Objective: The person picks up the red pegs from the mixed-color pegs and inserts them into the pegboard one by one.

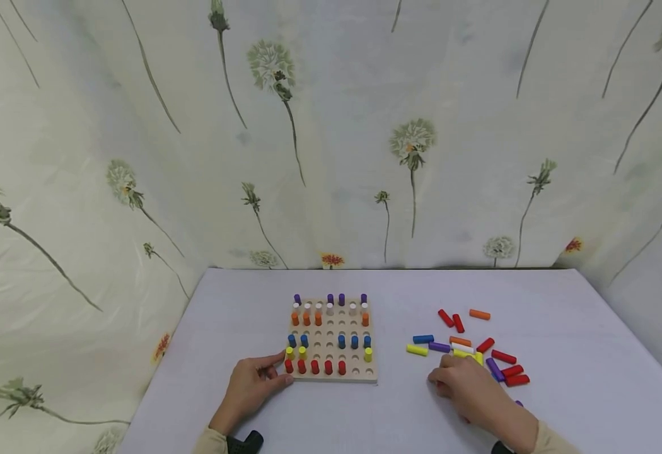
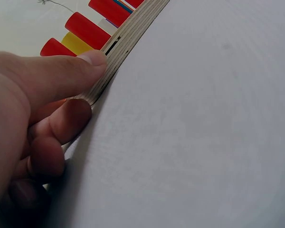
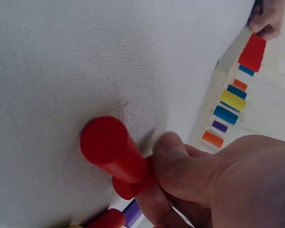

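A wooden pegboard point(image 1: 336, 379) holds rows of coloured pegs, purple at the back and red along the front; some holes are vacant. My left hand point(image 1: 253, 386) grips its near left corner, the thumb point(image 2: 73, 76) pressed on the front edge. To the right, my right hand point(image 1: 475, 394) is low over the table at the near side of the loose pegs. In the right wrist view its thumb and finger pinch a red peg point(image 3: 149, 179). Another red peg point(image 3: 115, 151) lies against that one, nearer the camera.
Loose pegs lie scattered right of the board: a blue peg point(image 1: 423, 339), a yellow peg point(image 1: 417, 350), an orange peg point(image 1: 480, 314), a purple peg point(image 1: 494, 369) and several red ones. A patterned cloth point(image 1: 342, 157) hangs behind the white table point(image 1: 240, 302).
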`<state>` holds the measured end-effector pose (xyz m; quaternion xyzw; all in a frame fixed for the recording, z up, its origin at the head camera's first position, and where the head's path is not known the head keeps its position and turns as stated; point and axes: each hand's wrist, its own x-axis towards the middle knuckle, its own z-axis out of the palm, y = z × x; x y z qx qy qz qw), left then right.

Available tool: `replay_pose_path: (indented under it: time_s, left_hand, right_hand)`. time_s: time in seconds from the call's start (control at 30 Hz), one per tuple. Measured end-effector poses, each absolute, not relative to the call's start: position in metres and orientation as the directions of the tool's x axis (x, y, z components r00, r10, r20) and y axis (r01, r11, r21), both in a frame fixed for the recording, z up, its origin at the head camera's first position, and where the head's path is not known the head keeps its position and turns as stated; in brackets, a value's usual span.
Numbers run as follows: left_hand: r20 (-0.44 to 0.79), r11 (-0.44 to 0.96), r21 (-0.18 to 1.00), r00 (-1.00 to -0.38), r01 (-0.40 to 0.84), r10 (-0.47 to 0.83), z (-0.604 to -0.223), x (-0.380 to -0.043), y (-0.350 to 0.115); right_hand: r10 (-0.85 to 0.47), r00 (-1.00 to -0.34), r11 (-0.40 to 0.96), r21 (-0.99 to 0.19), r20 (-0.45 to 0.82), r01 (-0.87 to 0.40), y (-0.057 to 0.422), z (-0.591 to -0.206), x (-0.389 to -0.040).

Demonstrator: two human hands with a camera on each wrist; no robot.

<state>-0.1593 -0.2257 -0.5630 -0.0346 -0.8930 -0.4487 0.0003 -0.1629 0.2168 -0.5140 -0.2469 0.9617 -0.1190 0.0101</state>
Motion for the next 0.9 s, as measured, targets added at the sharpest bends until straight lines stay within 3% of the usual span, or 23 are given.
replay_pose_path:
  time_s: [0.27, 0.43, 0.7, 0.9]
  left_hand:
    - [0.068, 0.603, 0.792, -0.995, 0.097, 0.071, -0.565, -0.16, -0.225]
    - [0.063, 0.606, 0.79, -0.996, 0.091, 0.068, -0.565, -0.16, -0.225]
    - [0.056, 0.608, 0.789, -0.996, 0.086, 0.067, -0.565, -0.16, -0.226]
    - [0.053, 0.609, 0.789, -0.996, 0.084, 0.069, -0.565, -0.16, -0.226]
  right_hand:
    - [-0.397, -0.91, 0.873, -0.254, 0.122, -0.415, 0.208, -0.509, -0.161]
    - [-0.379, -0.891, 0.88, -0.202, 0.25, -0.43, 0.204, -0.508, -0.16]
    - [-0.316, -0.879, 0.861, -0.282, 0.357, -0.424, 0.192, -0.506, -0.16]
    - [-0.346, -0.822, 0.808, -0.302, 0.453, -0.507, 0.178, -0.508, -0.161]
